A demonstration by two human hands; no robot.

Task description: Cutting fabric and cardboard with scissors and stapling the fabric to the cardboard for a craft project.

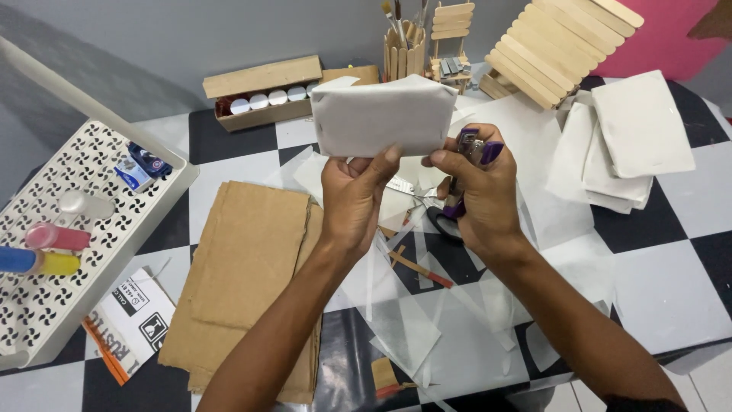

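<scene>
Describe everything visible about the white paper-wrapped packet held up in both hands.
The white packet is a flat, roughly rectangular parcel wrapped in matte white paper, its side edges creased and folded in. It is held upright in the air above the checkered table, broad face to the camera. The left hand pinches its bottom edge with thumb and fingers; the right hand touches its lower right corner while also gripping a purple stapler. Its contents are hidden.

Cardboard sheets (248,275) lie at the surface's (671,282) near-left, a perforated tray (84,252) at the left edge. A box of jars (263,93) and a brush holder (402,49) stand along the far edge. Folded paper packets (629,141) are stacked at the right, paper scraps (427,320) strewn mid-surface.
</scene>
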